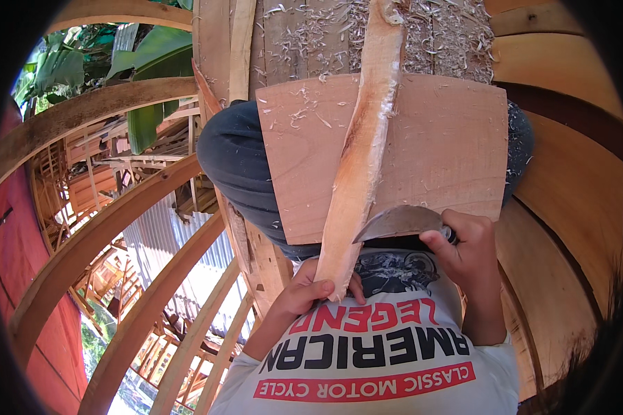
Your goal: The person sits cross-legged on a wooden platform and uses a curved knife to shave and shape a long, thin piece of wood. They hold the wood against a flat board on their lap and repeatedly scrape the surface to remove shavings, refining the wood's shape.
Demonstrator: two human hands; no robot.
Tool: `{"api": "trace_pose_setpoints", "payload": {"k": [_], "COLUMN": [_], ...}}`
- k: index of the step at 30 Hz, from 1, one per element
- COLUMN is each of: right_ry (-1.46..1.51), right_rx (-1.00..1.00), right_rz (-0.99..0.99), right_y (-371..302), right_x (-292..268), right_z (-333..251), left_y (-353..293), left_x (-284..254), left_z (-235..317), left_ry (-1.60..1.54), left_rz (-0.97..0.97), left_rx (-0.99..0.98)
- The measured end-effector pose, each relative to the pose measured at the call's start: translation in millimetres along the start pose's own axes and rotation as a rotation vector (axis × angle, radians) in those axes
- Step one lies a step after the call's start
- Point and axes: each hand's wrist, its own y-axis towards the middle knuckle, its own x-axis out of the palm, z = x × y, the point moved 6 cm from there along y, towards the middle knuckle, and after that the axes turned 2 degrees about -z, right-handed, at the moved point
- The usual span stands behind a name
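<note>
A long, rough-edged wooden strip point(356, 166) runs from my lap up past the top of the view, tilted slightly to the right. My left hand point(304, 287) grips its near end, thumb on top and fingers passing underneath. In my right hand point(467, 242) is a knife with a broad curved blade point(401, 225); most of its handle is hidden in the fist. The blade tip meets the right edge of the strip, or lies just over it. Beneath the strip, a flat wooden board point(450, 145) rests across my legs.
Wood shavings point(304, 34) cover the planks point(218, 41) ahead. Curved wooden ribs point(104, 207) rise on the left, with corrugated metal sheets point(166, 228) below beyond them. Curved planking point(561, 166) closes in the right side. Large green leaves point(156, 59) hang at the upper left.
</note>
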Motion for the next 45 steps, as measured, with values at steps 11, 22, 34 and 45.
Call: {"api": "trace_pose_setpoints", "payload": {"k": [11,22,34,45], "right_ry": [0.073,1.286,1.240,1.104], "right_rx": [0.005,0.055,-0.013,-0.102], "right_rz": [0.211,0.188,0.234,0.157], "right_y": [40,64,59,57], "right_x": [-24,2,-15,-26], "right_z": [-3,-16,-2,12], "left_y": [-9,24,90,88], "left_x": [-2,41,62,59], "left_z": [27,82,63,74], "left_ry": [0.622,1.205,0.339,0.841], "left_rz": [0.232,0.094,-0.287,0.145], "left_rx": [0.058,0.040,-0.312,-0.078]}}
